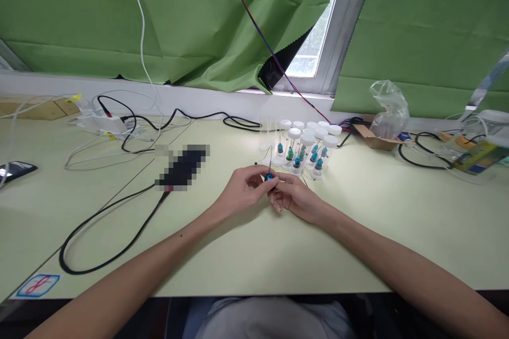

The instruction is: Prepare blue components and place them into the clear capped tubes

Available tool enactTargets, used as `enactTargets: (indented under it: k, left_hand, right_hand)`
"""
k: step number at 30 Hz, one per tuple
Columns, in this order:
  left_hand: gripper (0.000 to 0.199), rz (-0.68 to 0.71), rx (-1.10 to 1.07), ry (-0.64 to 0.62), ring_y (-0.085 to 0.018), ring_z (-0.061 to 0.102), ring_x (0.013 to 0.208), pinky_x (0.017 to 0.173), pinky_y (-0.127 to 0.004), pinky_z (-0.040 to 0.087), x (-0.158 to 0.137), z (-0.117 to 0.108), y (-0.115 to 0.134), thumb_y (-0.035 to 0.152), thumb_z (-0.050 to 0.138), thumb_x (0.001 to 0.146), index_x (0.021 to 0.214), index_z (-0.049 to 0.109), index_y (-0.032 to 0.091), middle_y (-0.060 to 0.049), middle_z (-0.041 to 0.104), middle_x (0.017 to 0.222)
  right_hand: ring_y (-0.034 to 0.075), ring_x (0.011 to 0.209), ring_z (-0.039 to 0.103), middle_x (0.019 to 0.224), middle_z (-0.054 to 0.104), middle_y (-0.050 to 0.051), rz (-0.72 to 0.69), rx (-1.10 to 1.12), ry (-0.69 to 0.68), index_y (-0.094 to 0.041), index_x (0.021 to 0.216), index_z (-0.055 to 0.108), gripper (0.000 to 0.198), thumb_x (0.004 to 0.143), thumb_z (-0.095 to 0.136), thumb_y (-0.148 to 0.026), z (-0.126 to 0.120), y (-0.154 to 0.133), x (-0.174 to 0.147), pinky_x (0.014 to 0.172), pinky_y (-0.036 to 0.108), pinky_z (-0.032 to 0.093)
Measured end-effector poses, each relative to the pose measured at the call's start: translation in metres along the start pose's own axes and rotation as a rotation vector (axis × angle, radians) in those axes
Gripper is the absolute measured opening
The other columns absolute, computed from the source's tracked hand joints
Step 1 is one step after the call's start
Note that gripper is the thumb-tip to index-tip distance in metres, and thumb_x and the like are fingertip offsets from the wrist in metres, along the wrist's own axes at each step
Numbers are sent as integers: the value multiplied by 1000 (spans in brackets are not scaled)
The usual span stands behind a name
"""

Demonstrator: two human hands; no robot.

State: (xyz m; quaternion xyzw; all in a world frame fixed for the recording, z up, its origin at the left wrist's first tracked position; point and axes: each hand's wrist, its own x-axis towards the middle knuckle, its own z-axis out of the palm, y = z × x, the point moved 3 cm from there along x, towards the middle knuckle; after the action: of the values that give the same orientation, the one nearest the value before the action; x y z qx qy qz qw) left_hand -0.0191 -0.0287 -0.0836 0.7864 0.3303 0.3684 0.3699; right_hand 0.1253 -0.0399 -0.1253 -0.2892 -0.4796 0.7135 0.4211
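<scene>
Over the table, my left hand and my right hand meet with fingertips closed on a small shiny blue piece. A thin dark wire stands up from it; its underside is hidden by my fingers. Just beyond my hands is a cluster of several clear tubes with white caps, standing upright. Inside them are similar blue or green pieces on thin wires. A clear tube without a cap stands at the cluster's left, and a thin bent wire crosses in front of it.
To the left lie a blurred dark device, a looped black cable and a phone-like object. A white power strip sits behind. At the back right are a cardboard box, a plastic bag and a labelled container.
</scene>
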Motion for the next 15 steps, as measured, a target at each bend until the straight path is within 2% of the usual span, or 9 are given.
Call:
enactTargets:
  k: [15]
  left_hand:
    - [26, 16, 26, 5, -15, 62, 71, 66, -25, 52, 1, 1, -2, 40, 57, 88, 91, 70, 17, -4, 69, 88]
  right_hand:
    - [10, 49, 55, 64, 61, -1, 1, 0, 2, -16, 94, 60, 24, 83, 70, -35, 0, 1, 0, 48, 23, 44]
